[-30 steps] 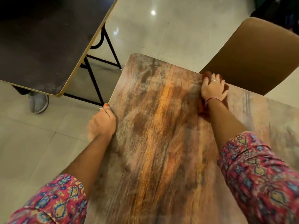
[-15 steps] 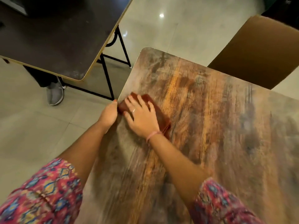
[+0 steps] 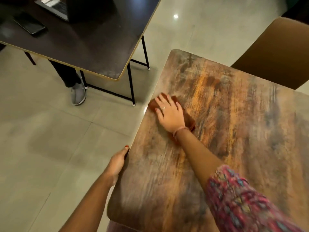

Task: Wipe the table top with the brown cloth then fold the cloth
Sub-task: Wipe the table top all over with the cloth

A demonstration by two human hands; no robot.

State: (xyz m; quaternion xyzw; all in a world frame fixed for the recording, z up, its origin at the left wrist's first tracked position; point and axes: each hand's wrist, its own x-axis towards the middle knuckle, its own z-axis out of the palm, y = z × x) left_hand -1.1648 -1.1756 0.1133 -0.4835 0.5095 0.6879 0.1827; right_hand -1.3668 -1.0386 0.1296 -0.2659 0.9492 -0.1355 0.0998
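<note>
Hands at work: the left hand grips the tabletop's left edge, steadying it, while the right hand, fingers spread flat, presses the brown cloth near the far-left edge. Even pressure and overlapping strokes would likely clean best.

Dim warm light, ceiling glare on floor, sleeve blurred.

The right hand lies flat, palm down, fingers spread toward eleven o'clock, forearm running back to five o'clock, while the left hand curls, thumb pointing to one o'clock.
</note>
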